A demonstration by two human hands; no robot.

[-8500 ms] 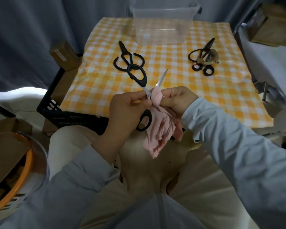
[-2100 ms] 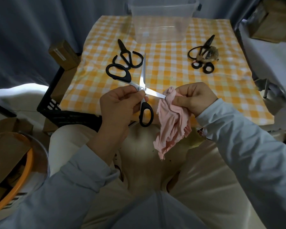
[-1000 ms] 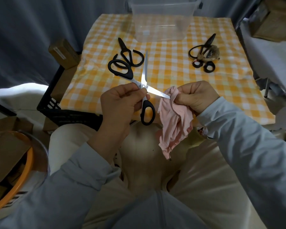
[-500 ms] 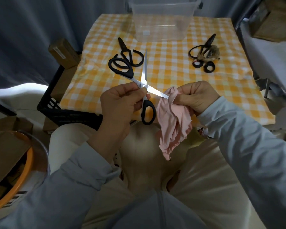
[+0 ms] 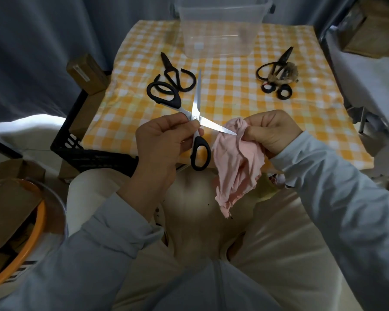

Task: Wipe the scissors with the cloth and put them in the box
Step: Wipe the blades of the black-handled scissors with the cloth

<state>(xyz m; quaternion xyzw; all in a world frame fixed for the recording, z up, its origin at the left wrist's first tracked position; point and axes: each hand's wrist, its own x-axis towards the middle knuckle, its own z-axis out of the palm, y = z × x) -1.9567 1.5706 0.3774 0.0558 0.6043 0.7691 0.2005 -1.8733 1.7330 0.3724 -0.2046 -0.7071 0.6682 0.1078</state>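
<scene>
Scissors (image 5: 195, 117), formerly closed, now spread, pinched at pivot by my left hand (image 5: 160, 140); cloth (image 5: 236, 162), gripped in my right hand (image 5: 272, 131), meets the 4 o'clock blade tip; wiping likely near done, box (image 5: 220, 30) at 12 o'clock next

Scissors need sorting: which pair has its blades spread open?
The silver-bladed pair in the left hand; the left black pair and right black pair on the tablecloth lie closed.

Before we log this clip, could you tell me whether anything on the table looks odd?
Yes: a brownish, frayed clump lies over the handles of the right-hand scissors on the table; the left-hand scissors are bare. What it is cannot be told.
</scene>
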